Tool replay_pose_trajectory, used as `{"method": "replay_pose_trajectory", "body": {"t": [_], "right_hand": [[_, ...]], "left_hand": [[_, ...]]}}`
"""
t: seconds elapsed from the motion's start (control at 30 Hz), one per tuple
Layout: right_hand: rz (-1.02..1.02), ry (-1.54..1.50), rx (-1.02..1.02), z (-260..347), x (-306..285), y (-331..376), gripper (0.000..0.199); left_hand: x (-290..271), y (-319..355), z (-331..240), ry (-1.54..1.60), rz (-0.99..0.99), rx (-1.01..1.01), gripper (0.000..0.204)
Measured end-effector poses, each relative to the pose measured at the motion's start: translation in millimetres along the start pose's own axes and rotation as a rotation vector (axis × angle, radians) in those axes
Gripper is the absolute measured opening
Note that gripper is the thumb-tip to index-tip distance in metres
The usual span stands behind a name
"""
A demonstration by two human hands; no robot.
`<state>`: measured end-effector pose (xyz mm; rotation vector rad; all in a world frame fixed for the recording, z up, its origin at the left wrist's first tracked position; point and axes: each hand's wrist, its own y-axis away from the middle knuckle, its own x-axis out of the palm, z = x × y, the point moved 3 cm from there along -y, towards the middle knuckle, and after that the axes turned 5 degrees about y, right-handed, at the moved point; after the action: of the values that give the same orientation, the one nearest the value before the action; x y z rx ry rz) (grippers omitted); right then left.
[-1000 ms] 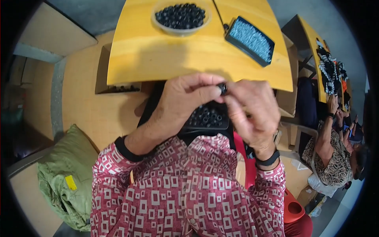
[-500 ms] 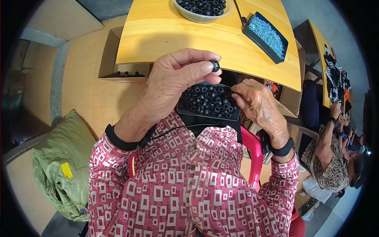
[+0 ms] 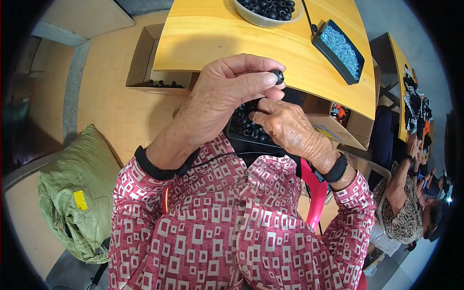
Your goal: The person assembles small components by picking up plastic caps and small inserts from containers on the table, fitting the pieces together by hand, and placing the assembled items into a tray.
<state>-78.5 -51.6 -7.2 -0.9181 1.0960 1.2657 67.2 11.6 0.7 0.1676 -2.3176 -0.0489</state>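
Between thumb and fingertips, my left hand [image 3: 237, 84] pinches a small round black bead-like part [image 3: 277, 76] with a hole in its end. It is held above the near edge of the yellow table. Lower and to the right, my right hand [image 3: 285, 123] reaches over a dark tray [image 3: 261, 140] on my lap. Many black ring-shaped parts [image 3: 245, 126] fill that tray. The right thumb and fingers curl down among them; their tips are partly hidden, and what they grip cannot be made out.
On the yellow table [image 3: 212, 34] stand a pale bowl [image 3: 263, 20] of black parts and a black tray [image 3: 356, 79] of small shiny pieces. Cardboard boxes [image 3: 137, 63] sit below. A green sack [image 3: 72, 193] lies left; another person [image 3: 403, 208] works far right.
My right hand has moved left over the lap tray and its fingers have come down on the black parts. My left hand still pinches the same piece. The whole view has shifted slightly.
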Motion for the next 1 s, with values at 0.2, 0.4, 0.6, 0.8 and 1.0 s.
{"method": "replay_pose_trajectory", "body": {"t": [0.2, 0.4, 0.6, 0.8, 1.0], "right_hand": [[-0.057, 0.013, 0.001, -4, 12, -1, 0.013], [-0.050, -0.001, 0.071, -4, 6, 4, 0.010], [-0.176, -0.036, 0.060, 7, 6, -8, 0.008], [-0.120, -0.059, 0.060, 15, 18, -26, 0.014], [-0.084, -0.045, 0.037, 18, 20, -25, 0.022]], "left_hand": [[1, -1, 1, -0.009, -0.005, -0.003, 0.024], [-1, 0, -1, -0.017, -0.011, 0.023, 0.025], [1, -1, -2, -0.032, -0.001, 0.035, 0.026], [1, -2, -1, -0.022, 0.003, 0.025, 0.026], [0, -1, 0, -0.024, -0.009, 0.026, 0.027]]}}
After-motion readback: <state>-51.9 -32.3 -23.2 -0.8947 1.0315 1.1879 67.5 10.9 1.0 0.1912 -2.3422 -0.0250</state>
